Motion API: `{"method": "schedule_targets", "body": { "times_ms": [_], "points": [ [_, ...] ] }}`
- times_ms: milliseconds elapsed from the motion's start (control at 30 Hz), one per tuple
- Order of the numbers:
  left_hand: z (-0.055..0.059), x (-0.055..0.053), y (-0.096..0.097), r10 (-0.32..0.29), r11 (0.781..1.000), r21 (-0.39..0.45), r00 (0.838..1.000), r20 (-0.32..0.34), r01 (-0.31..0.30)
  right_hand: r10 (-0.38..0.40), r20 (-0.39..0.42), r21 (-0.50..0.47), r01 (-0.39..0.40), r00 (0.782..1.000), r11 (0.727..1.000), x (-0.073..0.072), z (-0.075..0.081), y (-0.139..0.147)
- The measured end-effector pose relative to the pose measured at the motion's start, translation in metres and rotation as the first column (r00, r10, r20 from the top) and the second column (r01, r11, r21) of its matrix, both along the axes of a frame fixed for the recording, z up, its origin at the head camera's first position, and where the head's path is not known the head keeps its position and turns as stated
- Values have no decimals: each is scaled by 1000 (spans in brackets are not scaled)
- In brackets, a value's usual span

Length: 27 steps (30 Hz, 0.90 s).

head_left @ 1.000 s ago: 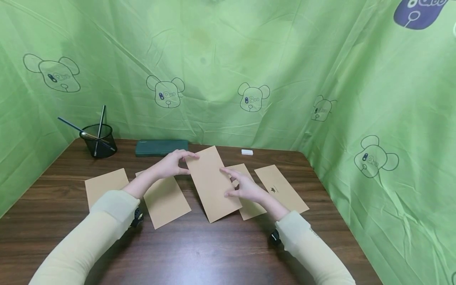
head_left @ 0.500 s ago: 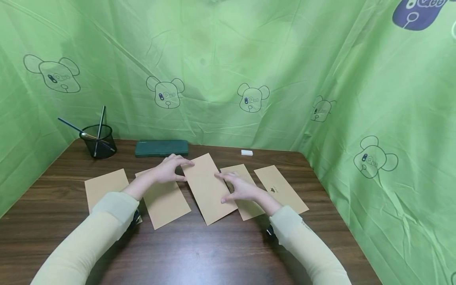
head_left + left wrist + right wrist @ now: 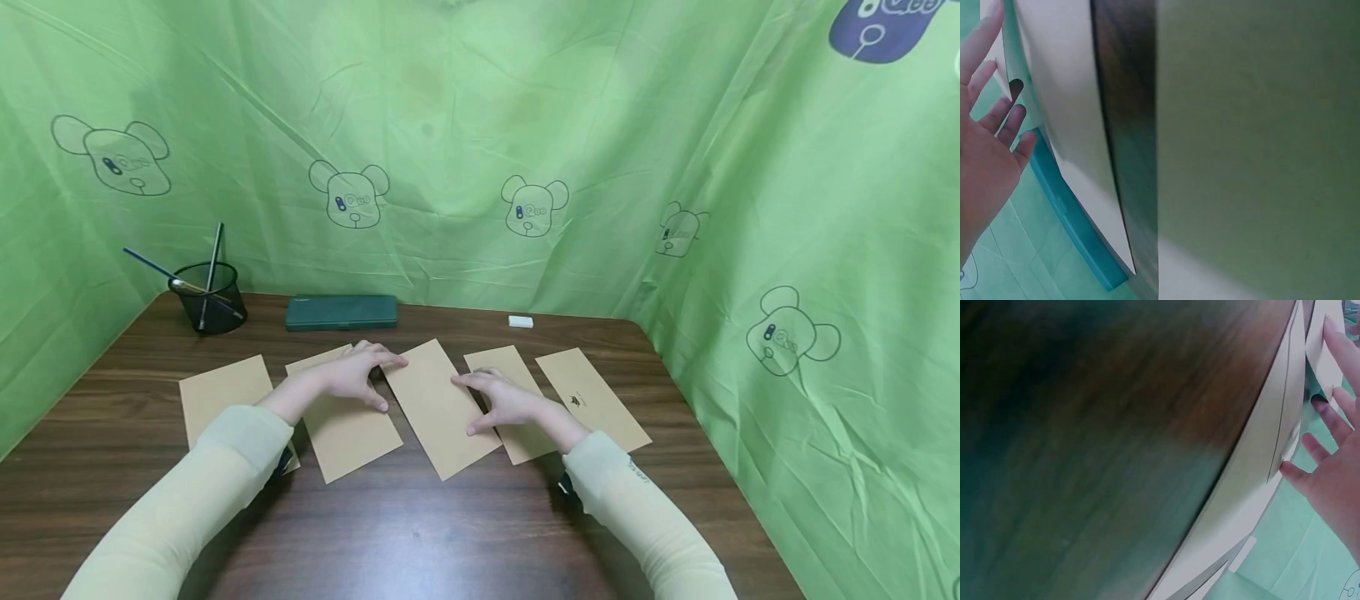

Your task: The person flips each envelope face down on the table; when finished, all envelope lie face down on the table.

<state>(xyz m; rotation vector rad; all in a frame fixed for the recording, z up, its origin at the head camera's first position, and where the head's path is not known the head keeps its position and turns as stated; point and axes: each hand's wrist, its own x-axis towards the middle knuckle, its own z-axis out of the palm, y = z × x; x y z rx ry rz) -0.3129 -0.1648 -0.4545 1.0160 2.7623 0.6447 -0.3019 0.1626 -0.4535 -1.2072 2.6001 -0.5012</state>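
Note:
A plain brown kraft-paper piece (image 3: 435, 408), envelope-like, lies flat and slanted in the middle of the row. My left hand (image 3: 348, 373) reaches over a second brown piece (image 3: 356, 433); its fingertips are at the middle piece's upper left edge, with the thumb spread away. On the other side my right hand (image 3: 513, 402) crosses a narrower brown piece (image 3: 528, 442), fingertips and thumb spread over the middle piece's right side. Both hands have loosely extended fingers. In the left wrist view the hand (image 3: 985, 150) shows spread fingers, as does the hand (image 3: 1335, 481) in the right wrist view.
One brown piece (image 3: 221, 392) lies at far left; another, with a small black print (image 3: 600, 408), at far right. Along the back of the wooden table (image 3: 420, 542) are a black mesh pen cup (image 3: 213, 308), a dark green case (image 3: 341, 312) and a white block (image 3: 521, 322). Green curtains surround it.
The middle paper piece, tilted up between both hands a second ago, has come down flat and nearer on the table. The left thumb has moved away from its edge; the right hand has shifted slightly left.

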Motion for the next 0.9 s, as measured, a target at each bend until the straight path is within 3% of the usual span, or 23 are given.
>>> {"method": "schedule_targets", "body": {
  "times_ms": [167,567,767,900],
  "points": [
    [-4,0,-1,-2,999,-39,1000,2,2,1,-3,24,-1,1000,1000,1,-1,-1],
    [0,2,0,-16,996,-89,1000,20,18,3,-1,70,-3,1000,998,5,-3,-2],
    [6,3,4,-3,994,-110,1000,27,6,-13,7,43,13,1000,999,7,-1,1],
    [12,4,10,22,996,-89,1000,16,-20,-14,22,-29,15,1000,999,10,5,9]
  ]
}}
